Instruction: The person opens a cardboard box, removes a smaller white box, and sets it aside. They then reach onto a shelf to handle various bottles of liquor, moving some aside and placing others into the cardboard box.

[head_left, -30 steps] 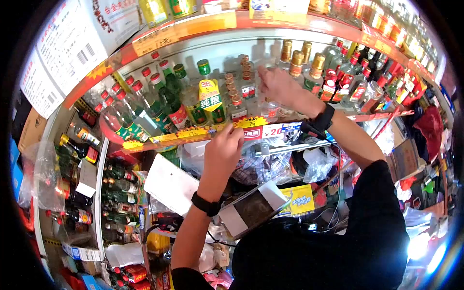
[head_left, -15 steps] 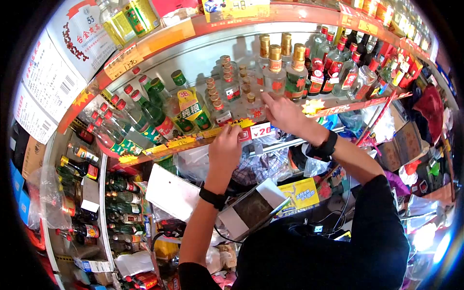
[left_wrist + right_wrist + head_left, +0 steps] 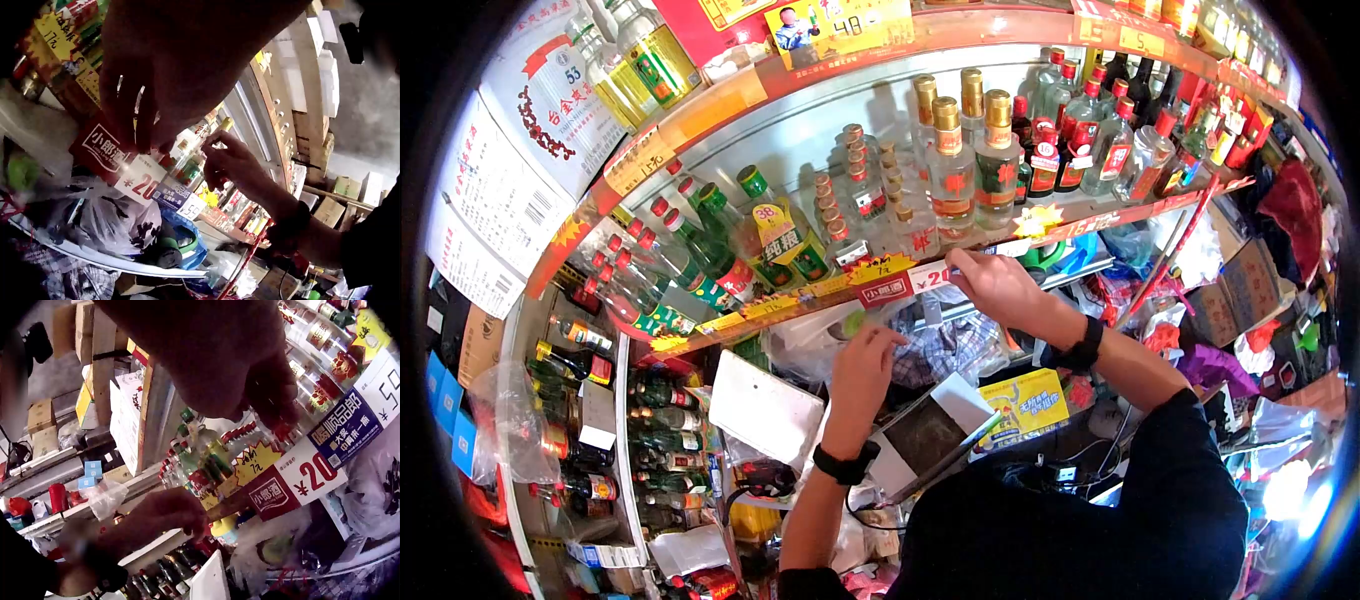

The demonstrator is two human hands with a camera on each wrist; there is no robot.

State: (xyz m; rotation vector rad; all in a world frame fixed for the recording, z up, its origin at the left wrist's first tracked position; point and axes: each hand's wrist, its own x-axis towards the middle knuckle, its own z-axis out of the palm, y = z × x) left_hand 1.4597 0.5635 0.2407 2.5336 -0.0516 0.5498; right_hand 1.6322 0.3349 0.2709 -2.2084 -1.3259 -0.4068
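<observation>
Below the front edge of the bottle shelf [image 3: 800,296], the left hand [image 3: 862,378] hangs loosely bent, with nothing visible in its fingers. The right hand [image 3: 1005,292] is by the shelf's front edge, close to the white "20" price label [image 3: 930,276]; nothing shows in its grasp. Clear bottles with gold caps [image 3: 951,185] stand just behind it, and small bottles [image 3: 865,190] lie to their left. In the left wrist view the right hand [image 3: 237,167] has bent fingers. The right wrist view shows the left hand [image 3: 172,514] near the shelf edge; the right fingertips are partly hidden.
Green bottles [image 3: 720,235] fill the shelf's left part, red-capped bottles [image 3: 1112,150] its right. An upper shelf edge [image 3: 820,62] runs above. Beneath are plastic bags, a white board [image 3: 765,408], an open box [image 3: 920,435] and a yellow packet [image 3: 1025,408]. A red pole [image 3: 1170,250] slants at right.
The right hand has moved from among the small bottles down to the shelf's front edge. The left hand has dropped away from the edge. The head view has shifted to the right.
</observation>
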